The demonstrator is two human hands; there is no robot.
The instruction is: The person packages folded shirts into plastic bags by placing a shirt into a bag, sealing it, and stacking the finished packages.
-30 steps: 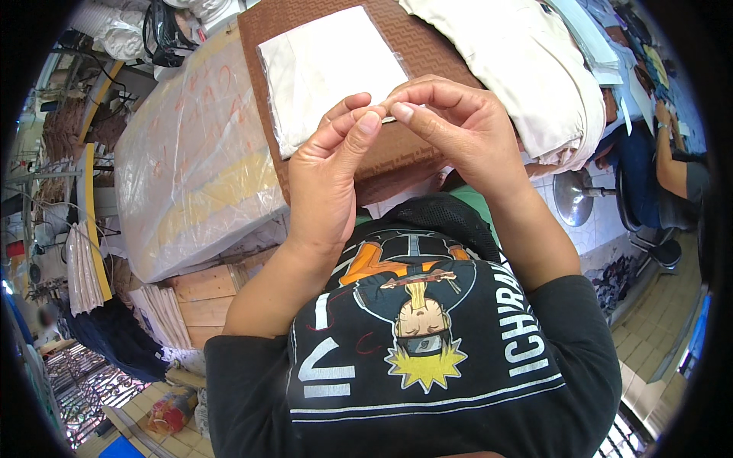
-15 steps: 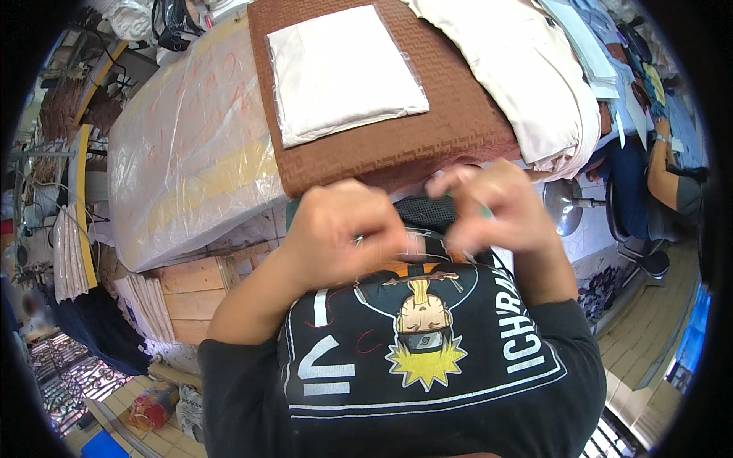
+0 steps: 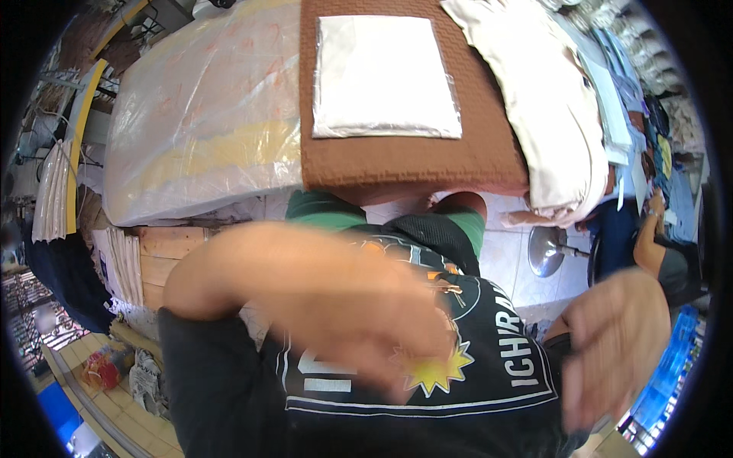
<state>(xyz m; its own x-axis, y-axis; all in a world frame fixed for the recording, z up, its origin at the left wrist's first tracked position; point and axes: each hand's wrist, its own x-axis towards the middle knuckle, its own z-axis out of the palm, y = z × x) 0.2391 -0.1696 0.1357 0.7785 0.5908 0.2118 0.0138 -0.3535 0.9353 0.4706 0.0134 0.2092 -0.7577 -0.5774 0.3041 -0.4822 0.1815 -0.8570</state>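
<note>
My left hand (image 3: 374, 320) is drawn in across the front of my black printed shirt (image 3: 427, 404), smeared by motion. Out at my right side, my right hand (image 3: 618, 343) is raised and blurred too, its fingers pointing down. I cannot make out anything in either one. Beyond them, a folded white garment (image 3: 382, 76) in a clear plastic bag lies flat on the brown cloth (image 3: 412, 164) of the table, apart from both hands.
Left of the brown cloth is a large plastic-wrapped slab (image 3: 206, 122). Cream trousers (image 3: 553, 114) drape over the table's right side, beside light blue garments (image 3: 611, 91). A round metal stool base (image 3: 546, 252) stands on the floor. At far right shows another person's arm (image 3: 649, 237).
My hands have parted from in front of my chest. The left has come closer to my body; the right has swung out to the right and down. The bagged garment appears shifted with the view.
</note>
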